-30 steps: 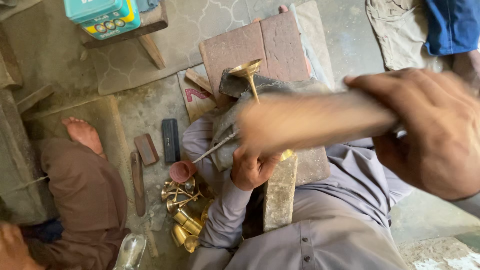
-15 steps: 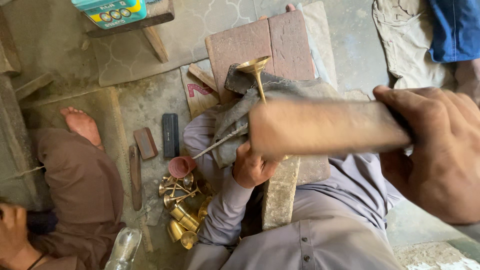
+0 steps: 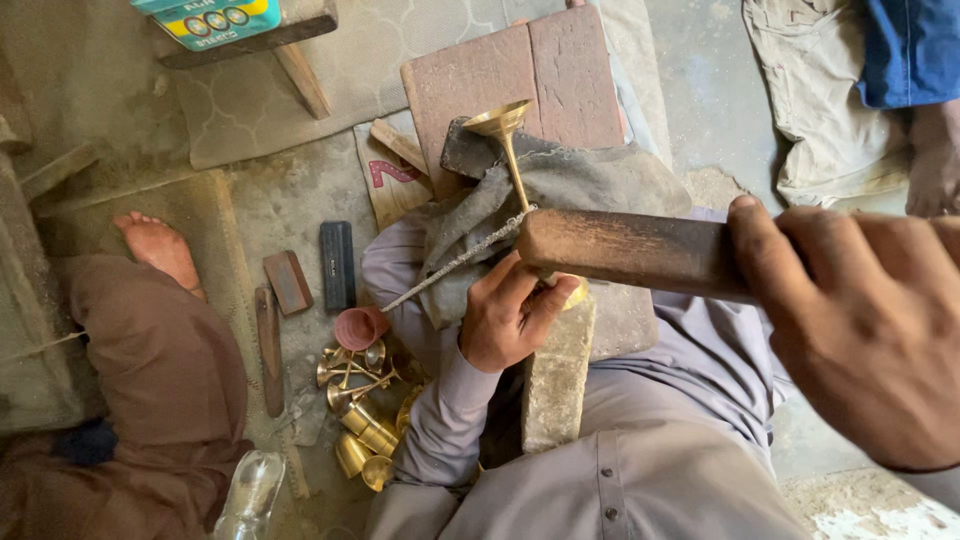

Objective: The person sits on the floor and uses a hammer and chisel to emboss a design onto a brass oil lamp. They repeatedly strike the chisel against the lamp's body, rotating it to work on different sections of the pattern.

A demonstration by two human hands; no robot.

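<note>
Left hand (image 3: pixel 510 320): clasps base of brass goblet (image 3: pixel 505 140), held upright against cloth-draped block (image 3: pixel 560 185) | Right hand (image 3: pixel 860 330): fist closed on wooden-handled file (image 3: pixel 620 248), blade touching stem | Risk: file could skid off thin stem toward left fingers | Containers: pink cup (image 3: pixel 358 327), contents unclear; brass pieces (image 3: pixel 360 400) piled loose on floor

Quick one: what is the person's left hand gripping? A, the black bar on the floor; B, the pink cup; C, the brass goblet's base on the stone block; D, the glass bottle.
C: the left hand wraps the base of the brass goblet on the stone block, while the right hand holds a wooden handle.
</note>
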